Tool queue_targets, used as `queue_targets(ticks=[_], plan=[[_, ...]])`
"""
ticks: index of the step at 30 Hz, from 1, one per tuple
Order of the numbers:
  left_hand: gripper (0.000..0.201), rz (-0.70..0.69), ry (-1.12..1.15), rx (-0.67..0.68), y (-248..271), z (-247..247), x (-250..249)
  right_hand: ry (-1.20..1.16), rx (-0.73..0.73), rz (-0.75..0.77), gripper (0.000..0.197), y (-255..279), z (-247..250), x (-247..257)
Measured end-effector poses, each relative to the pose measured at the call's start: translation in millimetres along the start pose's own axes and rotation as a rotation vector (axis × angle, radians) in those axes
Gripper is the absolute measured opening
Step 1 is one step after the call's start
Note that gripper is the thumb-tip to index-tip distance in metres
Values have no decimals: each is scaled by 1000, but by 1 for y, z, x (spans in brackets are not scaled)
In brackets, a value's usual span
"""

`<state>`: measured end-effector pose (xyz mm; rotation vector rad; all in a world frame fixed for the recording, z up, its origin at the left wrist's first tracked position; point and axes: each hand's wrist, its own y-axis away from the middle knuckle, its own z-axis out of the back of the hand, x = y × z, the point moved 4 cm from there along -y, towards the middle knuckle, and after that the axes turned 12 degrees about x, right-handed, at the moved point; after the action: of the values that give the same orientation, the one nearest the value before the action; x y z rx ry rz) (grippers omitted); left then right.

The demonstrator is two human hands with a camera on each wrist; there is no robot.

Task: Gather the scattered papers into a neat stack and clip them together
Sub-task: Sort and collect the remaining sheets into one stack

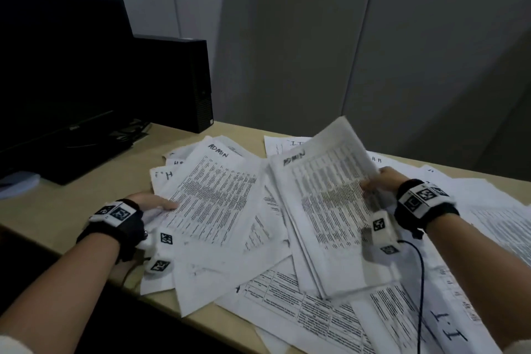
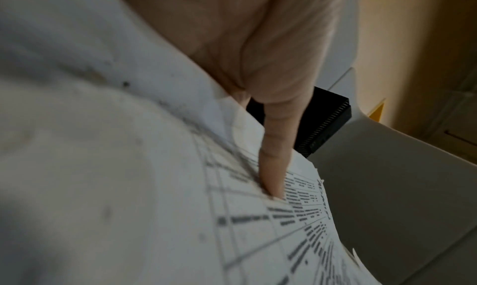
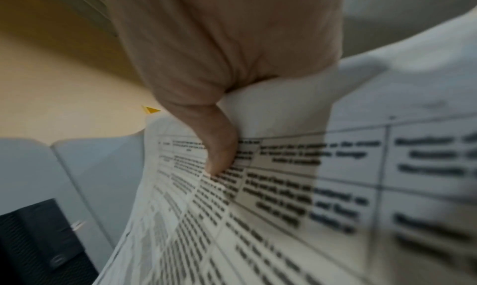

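Observation:
Printed papers lie scattered across the beige desk (image 1: 69,210). My right hand (image 1: 373,184) grips the right edge of a lifted sheaf of papers (image 1: 324,195) headed "ADMIN", its far end raised off the pile; the thumb (image 3: 222,152) presses on the printed top sheet (image 3: 296,187). My left hand (image 1: 155,204) holds the left edge of another "ADMIN" sheet (image 1: 218,192) lying on the pile, thumb (image 2: 276,167) on top of the paper (image 2: 258,238). The other fingers of both hands are hidden under the sheets. No clip is visible.
A black monitor (image 1: 57,75) and a black computer case (image 1: 178,80) stand at the back left. Grey partition walls (image 1: 373,37) close the desk's far side. More loose sheets (image 1: 330,322) reach the near edge and the right side. A black cable (image 1: 422,282) hangs from my right wrist.

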<state>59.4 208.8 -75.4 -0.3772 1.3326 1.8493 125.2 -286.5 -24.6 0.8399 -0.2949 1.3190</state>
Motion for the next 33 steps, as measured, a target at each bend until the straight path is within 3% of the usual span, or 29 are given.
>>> queue_targets(ticks=[2,5,8,9,11,13,16,20,24,27,29,33], plan=[[42,-16,38,63,1,-7,-2,-31,-60,-18,40,-1,-3,-8],[70,-37,136,113,-10,-12,1,-71,-89,-16,40,-3,-18,-12],[57,-50,142,123,-8,-30,-10,-96,-54,-27,41,-10,-35,-12],[63,-38,134,130,-5,-35,-12,-108,-48,-44,42,-13,-38,-12],[63,-40,63,45,-3,-35,-16,-146,-49,-85,41,-13,-38,-11],[42,-99,108,-65,2,-20,-15,-192,-53,-114,40,-14,-33,-13],[44,-176,208,-175,7,14,-4,-268,-80,-129,39,-16,-25,-20],[50,-235,380,-121,11,54,15,-395,-88,-158,29,-14,-21,-34],[37,-245,503,-67,31,52,10,-557,-76,-175,30,-13,-23,-46],[45,-307,553,-23,45,40,-12,-583,-22,-177,8,-4,-26,-49],[47,-346,571,9,55,34,-33,-561,-8,-155,8,0,-25,-53],[26,-508,527,65,89,26,-93,-647,69,-153,14,8,-24,-62]])
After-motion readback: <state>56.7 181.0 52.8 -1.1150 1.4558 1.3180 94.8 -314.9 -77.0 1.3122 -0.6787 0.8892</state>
